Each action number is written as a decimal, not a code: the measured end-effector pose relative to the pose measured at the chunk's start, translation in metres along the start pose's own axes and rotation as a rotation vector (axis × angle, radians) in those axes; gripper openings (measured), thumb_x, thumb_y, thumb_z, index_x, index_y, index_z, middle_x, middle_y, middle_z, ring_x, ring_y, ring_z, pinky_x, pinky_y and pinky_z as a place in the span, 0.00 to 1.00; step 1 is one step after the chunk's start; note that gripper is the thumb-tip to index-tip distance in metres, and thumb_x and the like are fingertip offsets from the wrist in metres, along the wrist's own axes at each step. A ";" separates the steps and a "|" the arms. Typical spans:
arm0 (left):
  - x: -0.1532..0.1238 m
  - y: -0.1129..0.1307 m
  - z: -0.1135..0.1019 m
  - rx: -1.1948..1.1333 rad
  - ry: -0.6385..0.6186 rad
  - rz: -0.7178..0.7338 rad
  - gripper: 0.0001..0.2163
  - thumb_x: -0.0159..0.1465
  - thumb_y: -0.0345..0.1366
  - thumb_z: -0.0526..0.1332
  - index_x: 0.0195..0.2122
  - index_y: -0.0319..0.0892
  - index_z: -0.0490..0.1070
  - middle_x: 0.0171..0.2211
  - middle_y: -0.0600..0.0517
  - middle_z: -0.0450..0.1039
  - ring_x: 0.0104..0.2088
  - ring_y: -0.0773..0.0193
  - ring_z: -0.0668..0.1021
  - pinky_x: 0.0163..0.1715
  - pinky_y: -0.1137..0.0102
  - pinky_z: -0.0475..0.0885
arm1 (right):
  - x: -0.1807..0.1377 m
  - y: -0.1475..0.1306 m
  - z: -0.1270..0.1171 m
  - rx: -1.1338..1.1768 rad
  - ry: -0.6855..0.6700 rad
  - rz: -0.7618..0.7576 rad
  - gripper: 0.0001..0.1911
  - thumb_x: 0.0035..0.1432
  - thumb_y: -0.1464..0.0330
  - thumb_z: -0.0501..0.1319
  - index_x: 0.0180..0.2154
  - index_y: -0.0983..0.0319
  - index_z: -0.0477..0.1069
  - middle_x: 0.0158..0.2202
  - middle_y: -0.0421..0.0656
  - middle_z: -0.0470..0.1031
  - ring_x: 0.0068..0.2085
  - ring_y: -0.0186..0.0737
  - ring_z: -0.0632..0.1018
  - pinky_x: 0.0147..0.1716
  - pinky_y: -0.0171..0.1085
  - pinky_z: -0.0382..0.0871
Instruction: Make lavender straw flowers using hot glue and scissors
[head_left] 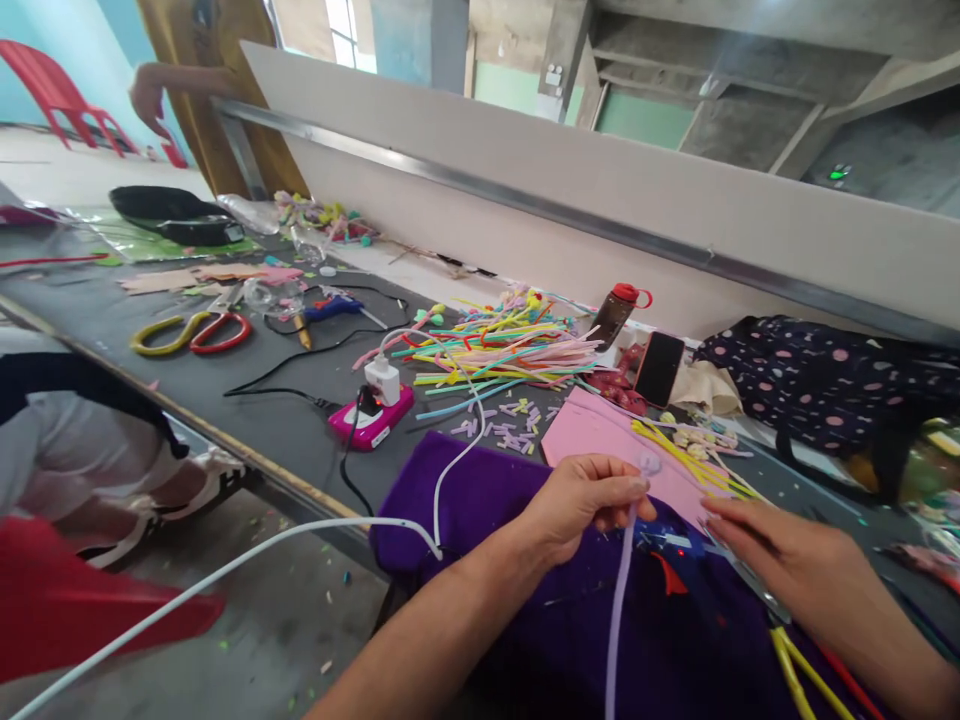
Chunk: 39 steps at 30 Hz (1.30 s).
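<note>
My left hand (592, 492) is closed in a pinch on a lilac pipe cleaner (619, 610). Above the fingertips its end forms a small curled shape (649, 465), while the long tail hangs down past the frame's bottom. To the right, my right hand (795, 560) has its fingers stretched out, over or beside scissors (761, 592) with yellow and red handles; whether it touches them I cannot tell. Between the hands lies a blue glue gun (679, 545) with a red trigger, on dark purple cloth (465, 490). Its nozzle is partly hidden.
Pipe cleaners (510, 350) lie heaped mid-table near a pink power strip (371, 415) and white cable (300, 535). A pink sheet (592, 430), phone (660, 368), bottle (616, 312) and patterned bag (817, 385) sit rightward; other scissors (193, 333) leftward. Another person's hand (148, 97) shows behind.
</note>
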<state>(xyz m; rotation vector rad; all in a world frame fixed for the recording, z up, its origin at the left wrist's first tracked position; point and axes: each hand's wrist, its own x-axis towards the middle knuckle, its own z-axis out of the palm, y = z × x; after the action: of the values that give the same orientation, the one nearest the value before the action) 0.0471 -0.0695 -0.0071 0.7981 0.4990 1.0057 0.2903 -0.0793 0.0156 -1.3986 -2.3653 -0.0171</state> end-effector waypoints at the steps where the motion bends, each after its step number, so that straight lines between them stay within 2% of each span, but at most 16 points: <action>1: -0.001 0.000 0.000 -0.015 -0.008 0.001 0.11 0.49 0.40 0.65 0.24 0.37 0.69 0.22 0.52 0.74 0.16 0.76 0.66 0.15 0.77 0.51 | 0.020 -0.004 0.000 0.021 -0.039 -0.030 0.13 0.54 0.59 0.56 0.38 0.57 0.75 0.38 0.42 0.78 0.37 0.44 0.78 0.38 0.40 0.71; 3: -0.002 0.002 0.000 -0.037 -0.033 -0.004 0.11 0.49 0.40 0.65 0.24 0.38 0.69 0.21 0.52 0.74 0.16 0.75 0.66 0.15 0.77 0.51 | 0.063 -0.013 0.007 0.085 -0.148 -0.080 0.12 0.55 0.62 0.55 0.35 0.57 0.76 0.36 0.41 0.79 0.35 0.43 0.78 0.34 0.38 0.71; 6: -0.004 0.003 -0.001 -0.055 -0.088 -0.020 0.10 0.49 0.40 0.65 0.24 0.38 0.68 0.21 0.52 0.74 0.16 0.75 0.67 0.15 0.77 0.52 | 0.118 -0.028 0.033 0.205 -0.254 -0.129 0.12 0.56 0.66 0.55 0.36 0.59 0.76 0.33 0.41 0.78 0.32 0.39 0.78 0.31 0.35 0.69; 8: -0.004 0.004 -0.002 -0.066 -0.107 -0.023 0.10 0.50 0.40 0.65 0.23 0.38 0.68 0.21 0.52 0.74 0.16 0.74 0.67 0.15 0.77 0.52 | 0.144 -0.039 0.056 0.262 -0.299 -0.182 0.12 0.55 0.69 0.55 0.37 0.60 0.75 0.33 0.41 0.78 0.30 0.37 0.77 0.29 0.33 0.69; 11: -0.004 0.003 -0.004 -0.097 -0.118 -0.006 0.10 0.51 0.39 0.65 0.24 0.38 0.69 0.22 0.52 0.74 0.16 0.74 0.67 0.15 0.76 0.52 | 0.166 -0.056 0.084 0.278 -0.310 -0.274 0.11 0.54 0.72 0.55 0.37 0.61 0.75 0.35 0.41 0.78 0.35 0.37 0.77 0.36 0.34 0.68; 17: -0.006 0.004 -0.005 -0.174 -0.141 -0.017 0.09 0.50 0.38 0.65 0.25 0.38 0.69 0.22 0.52 0.74 0.17 0.74 0.67 0.15 0.76 0.53 | 0.175 -0.077 0.113 0.161 -0.366 -0.392 0.12 0.55 0.74 0.55 0.38 0.60 0.74 0.36 0.41 0.76 0.36 0.36 0.75 0.36 0.33 0.67; 24: -0.007 0.005 -0.005 -0.210 -0.145 -0.022 0.10 0.49 0.39 0.66 0.25 0.38 0.69 0.22 0.52 0.74 0.17 0.74 0.67 0.15 0.76 0.53 | 0.178 -0.086 0.120 0.095 -0.419 -0.413 0.10 0.55 0.74 0.55 0.35 0.61 0.74 0.34 0.41 0.75 0.33 0.34 0.74 0.34 0.31 0.65; 33: -0.007 0.005 -0.004 -0.215 -0.140 -0.008 0.08 0.50 0.37 0.65 0.25 0.38 0.69 0.22 0.52 0.74 0.16 0.75 0.68 0.15 0.77 0.54 | 0.176 -0.092 0.121 0.132 -0.367 -0.336 0.08 0.54 0.75 0.54 0.29 0.61 0.71 0.28 0.39 0.71 0.27 0.32 0.70 0.27 0.31 0.59; 39: -0.008 0.007 -0.004 -0.206 -0.137 -0.006 0.08 0.50 0.37 0.65 0.25 0.37 0.69 0.22 0.52 0.74 0.16 0.74 0.67 0.15 0.76 0.53 | 0.180 -0.088 0.116 0.294 -0.332 -0.208 0.07 0.48 0.76 0.55 0.29 0.63 0.70 0.28 0.40 0.72 0.30 0.35 0.72 0.30 0.32 0.62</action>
<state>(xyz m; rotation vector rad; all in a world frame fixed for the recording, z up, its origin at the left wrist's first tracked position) 0.0368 -0.0735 -0.0039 0.6753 0.2746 0.9720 0.1011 0.0519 -0.0149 -1.0783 -2.6351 0.5219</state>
